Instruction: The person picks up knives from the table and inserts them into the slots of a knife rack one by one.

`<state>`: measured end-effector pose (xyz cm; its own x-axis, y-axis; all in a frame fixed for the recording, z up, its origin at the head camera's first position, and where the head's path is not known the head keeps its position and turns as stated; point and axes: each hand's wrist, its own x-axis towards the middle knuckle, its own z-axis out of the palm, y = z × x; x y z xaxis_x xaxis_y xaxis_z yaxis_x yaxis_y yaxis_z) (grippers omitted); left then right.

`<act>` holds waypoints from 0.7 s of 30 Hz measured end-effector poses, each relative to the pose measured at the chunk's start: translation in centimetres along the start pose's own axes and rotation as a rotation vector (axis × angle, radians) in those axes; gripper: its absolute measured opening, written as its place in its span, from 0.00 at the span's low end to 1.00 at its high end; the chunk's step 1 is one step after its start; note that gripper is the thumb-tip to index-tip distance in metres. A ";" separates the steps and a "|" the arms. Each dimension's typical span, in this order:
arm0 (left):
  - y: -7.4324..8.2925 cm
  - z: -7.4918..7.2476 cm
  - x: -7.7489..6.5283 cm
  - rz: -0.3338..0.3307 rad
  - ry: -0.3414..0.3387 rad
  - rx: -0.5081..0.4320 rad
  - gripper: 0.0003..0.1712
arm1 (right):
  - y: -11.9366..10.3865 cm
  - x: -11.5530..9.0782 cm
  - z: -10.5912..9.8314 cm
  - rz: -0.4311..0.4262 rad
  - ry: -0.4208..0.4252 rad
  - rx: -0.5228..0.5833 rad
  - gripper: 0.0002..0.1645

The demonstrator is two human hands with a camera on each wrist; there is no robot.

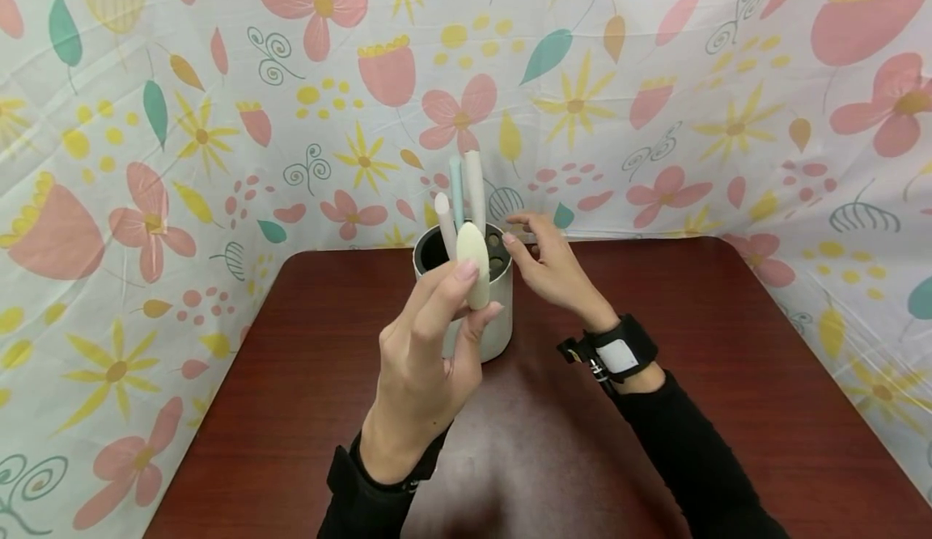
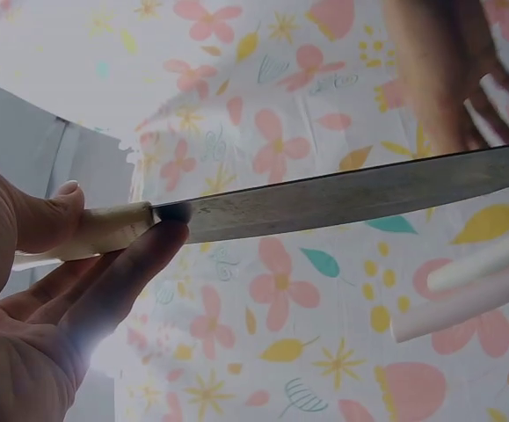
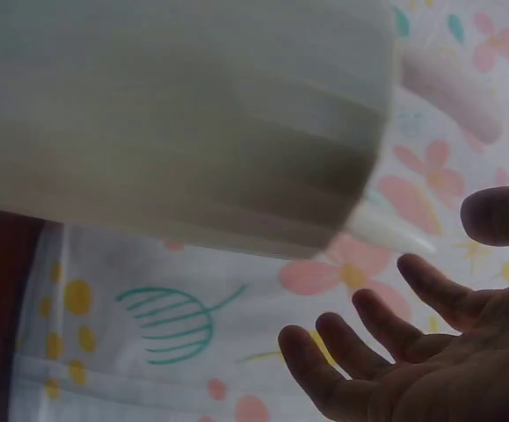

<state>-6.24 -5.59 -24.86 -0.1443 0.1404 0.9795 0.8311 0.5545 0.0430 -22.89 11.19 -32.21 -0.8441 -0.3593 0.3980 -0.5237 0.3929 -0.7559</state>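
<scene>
My left hand (image 1: pixel 429 361) pinches the pale yellow handle of a knife (image 2: pixel 324 204) between thumb and fingers; its long blade shows in the left wrist view, while the head view shows mostly the handle. Behind it stands a white round knife holder (image 1: pixel 498 320) with a dark top with holes. A pink handle (image 1: pixel 446 219), a light blue handle (image 1: pixel 456 187) and a white handle (image 1: pixel 474 183) rise from it. My right hand (image 1: pixel 549 268) is beside the holder's right rim, fingers spread loosely and holding nothing; the right wrist view shows a gap between fingers and holder.
The holder stands on a dark red-brown table (image 1: pixel 306 409), toward its back edge. A flower-printed cloth (image 1: pixel 604 142) hangs behind and along both sides of the table. Each wrist wears a black strap (image 1: pixel 633 349).
</scene>
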 end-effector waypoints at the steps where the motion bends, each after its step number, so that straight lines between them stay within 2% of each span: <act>1: -0.2 0.0 0.1 -0.003 0.001 -0.003 0.23 | 0.3 0.1 0.2 0.006 -0.007 -0.003 0.25; 9: -1.3 0.3 1.0 -0.067 -0.001 -0.044 0.29 | 2.5 0.3 1.6 0.079 -0.088 -0.018 0.31; 15: -2.2 0.9 1.5 -0.051 0.020 -0.048 0.30 | 3.2 0.1 2.9 0.108 -0.120 0.032 0.32; 21: -3.1 1.1 1.8 -0.050 0.014 -0.023 0.30 | 3.3 0.1 3.8 0.157 -0.131 0.064 0.35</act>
<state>-9.66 -6.18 -23.45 -0.1781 0.1015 0.9788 0.8350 0.5419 0.0958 -24.24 9.20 -36.61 -0.8903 -0.4064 0.2055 -0.3754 0.3996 -0.8363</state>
